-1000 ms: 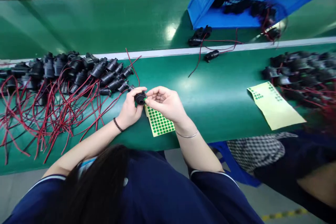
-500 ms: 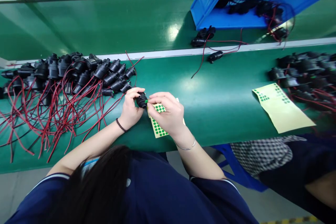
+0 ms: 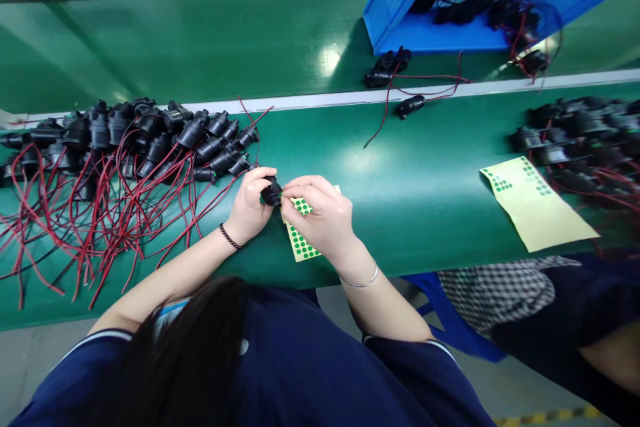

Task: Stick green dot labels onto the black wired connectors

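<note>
My left hand [image 3: 251, 203] is closed around a black cylindrical plastic part [image 3: 271, 191], holding it above the green table. At the part's right side, my right hand [image 3: 320, 213] pinches a small green dot sticker [image 3: 281, 195] with thumb and forefinger, its fingertips against or very near the part. A pale yellow sheet of green dot stickers [image 3: 303, 250] lies beneath my right hand, which covers some of it. To the left of my hands, similar black parts [image 3: 193, 132] are heaped together, their red and black wires [image 3: 107, 213] trailing toward the table's front edge.
A blue crate [image 3: 395, 10] with black wired parts stands at the back right. Loose black parts [image 3: 410, 107] lie before it. On the right are a mostly used sticker sheet [image 3: 545, 213], another pile of parts [image 3: 575, 130] and a seated person's checked cloth [image 3: 500, 293].
The green dot at my right fingertips shows less now and sits closer against the black part. My right wrist has shifted slightly right; my left hand is almost unchanged.
</note>
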A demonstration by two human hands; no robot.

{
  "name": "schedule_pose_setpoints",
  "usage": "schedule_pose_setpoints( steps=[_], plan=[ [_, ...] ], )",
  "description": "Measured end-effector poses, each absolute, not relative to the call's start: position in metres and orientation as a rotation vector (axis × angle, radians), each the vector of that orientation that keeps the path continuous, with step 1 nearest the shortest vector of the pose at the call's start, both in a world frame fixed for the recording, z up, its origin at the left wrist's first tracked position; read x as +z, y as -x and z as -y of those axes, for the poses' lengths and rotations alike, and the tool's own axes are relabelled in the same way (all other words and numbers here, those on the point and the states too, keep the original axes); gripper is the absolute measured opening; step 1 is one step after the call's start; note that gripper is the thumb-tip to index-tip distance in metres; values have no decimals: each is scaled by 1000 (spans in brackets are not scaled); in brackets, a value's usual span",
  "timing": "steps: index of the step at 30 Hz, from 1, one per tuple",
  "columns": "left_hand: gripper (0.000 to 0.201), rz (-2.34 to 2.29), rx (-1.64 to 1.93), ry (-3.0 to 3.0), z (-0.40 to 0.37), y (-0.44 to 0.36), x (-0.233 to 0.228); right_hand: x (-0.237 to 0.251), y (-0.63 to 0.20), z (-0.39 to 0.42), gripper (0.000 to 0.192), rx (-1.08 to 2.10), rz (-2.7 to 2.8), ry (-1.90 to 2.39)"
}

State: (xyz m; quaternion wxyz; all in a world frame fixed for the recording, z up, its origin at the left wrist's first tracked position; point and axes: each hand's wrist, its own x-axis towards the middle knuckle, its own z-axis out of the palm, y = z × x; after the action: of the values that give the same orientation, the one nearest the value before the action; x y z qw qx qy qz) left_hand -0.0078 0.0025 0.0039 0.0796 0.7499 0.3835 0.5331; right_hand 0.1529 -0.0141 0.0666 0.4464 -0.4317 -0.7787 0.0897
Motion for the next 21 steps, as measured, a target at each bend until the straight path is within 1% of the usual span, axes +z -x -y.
schedule_pose_setpoints(
  steps=[5, 13, 18, 21],
  plan=[
    [23, -1151, 1619, -2288, -3, 8, 2, 68, -154, 14, 14, 249, 1942, 1069],
    [24, -1152, 1600, -2319, -3, 9, 2, 65, -159, 12, 17, 274, 2005, 987],
    [27, -1196, 1583, -2234, -1, 9, 4, 63, -158, 11, 10, 407, 1861, 1064],
    [28, -1190, 1580, -2195, -1, 10, 4, 63, -157, 11, 9, 404, 1837, 1069]
  ],
)
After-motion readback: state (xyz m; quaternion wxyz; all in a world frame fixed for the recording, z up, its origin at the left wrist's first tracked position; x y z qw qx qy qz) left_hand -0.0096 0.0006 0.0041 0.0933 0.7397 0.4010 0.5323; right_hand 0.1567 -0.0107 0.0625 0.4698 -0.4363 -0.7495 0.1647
